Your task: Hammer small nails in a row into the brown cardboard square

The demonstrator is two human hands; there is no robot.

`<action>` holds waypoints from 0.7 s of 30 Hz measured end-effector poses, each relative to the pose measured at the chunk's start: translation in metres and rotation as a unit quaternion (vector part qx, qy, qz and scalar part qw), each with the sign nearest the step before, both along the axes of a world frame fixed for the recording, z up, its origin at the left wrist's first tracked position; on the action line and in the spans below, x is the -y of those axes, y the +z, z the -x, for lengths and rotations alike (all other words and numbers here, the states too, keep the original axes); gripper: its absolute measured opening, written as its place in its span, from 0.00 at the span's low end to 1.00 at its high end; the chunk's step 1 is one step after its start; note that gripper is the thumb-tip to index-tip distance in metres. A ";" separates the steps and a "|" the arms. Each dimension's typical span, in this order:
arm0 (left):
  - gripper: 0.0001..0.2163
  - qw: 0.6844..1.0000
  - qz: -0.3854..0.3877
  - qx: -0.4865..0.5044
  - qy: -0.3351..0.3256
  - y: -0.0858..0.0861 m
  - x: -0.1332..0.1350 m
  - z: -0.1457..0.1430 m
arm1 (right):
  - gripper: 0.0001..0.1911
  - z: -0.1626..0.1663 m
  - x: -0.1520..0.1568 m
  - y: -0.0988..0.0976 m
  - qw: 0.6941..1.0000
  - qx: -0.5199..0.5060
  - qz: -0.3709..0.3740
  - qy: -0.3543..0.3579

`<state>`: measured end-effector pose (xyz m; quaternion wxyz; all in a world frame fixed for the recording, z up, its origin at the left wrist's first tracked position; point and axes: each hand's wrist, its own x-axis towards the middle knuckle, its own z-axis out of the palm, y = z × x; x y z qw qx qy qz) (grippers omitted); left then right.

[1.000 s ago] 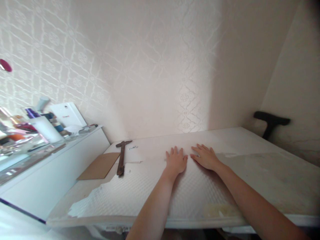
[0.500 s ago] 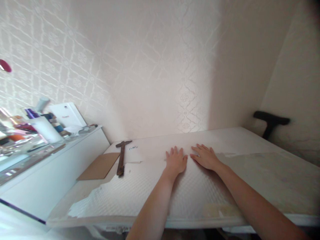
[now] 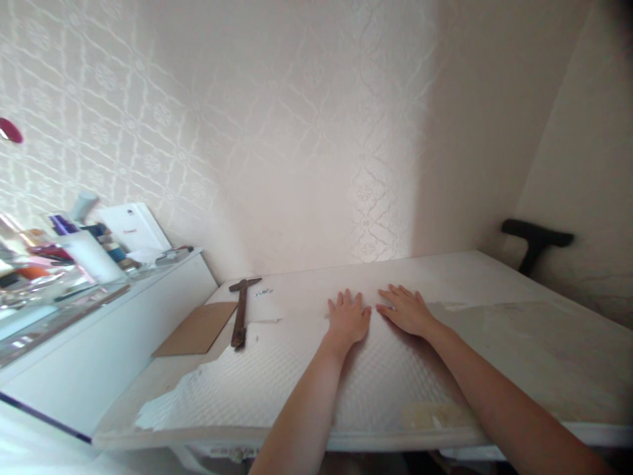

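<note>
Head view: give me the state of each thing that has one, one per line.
Left hand: open, flat on the textured sheet.
Right hand: open, flat on the sheet's far edge.
Textured sheet: torn and ragged at its left end.
Hammer: lying flat, untouched.
Cardboard piece: flat beside the hammer.

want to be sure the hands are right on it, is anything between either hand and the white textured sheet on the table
Nothing visible. The left hand and right hand both lie flat, palms down, directly on the white textured sheet. The hammer lies off to the left.
</note>
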<state>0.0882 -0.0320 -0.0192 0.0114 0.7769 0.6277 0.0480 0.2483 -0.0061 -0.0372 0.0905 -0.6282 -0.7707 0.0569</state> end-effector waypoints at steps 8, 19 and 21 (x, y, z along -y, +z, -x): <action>0.26 1.000 -0.005 -0.002 0.000 -0.002 0.000 0.000 | 0.30 0.000 0.000 -0.001 1.000 -0.002 -0.005 0.000; 0.26 1.000 0.001 -0.006 0.003 0.000 0.000 0.000 | 0.31 -0.001 -0.001 -0.001 1.000 0.000 -0.005 0.004; 0.26 1.000 0.002 -0.008 0.003 0.000 0.000 0.000 | 0.31 -0.001 -0.001 -0.001 1.000 0.001 -0.004 0.003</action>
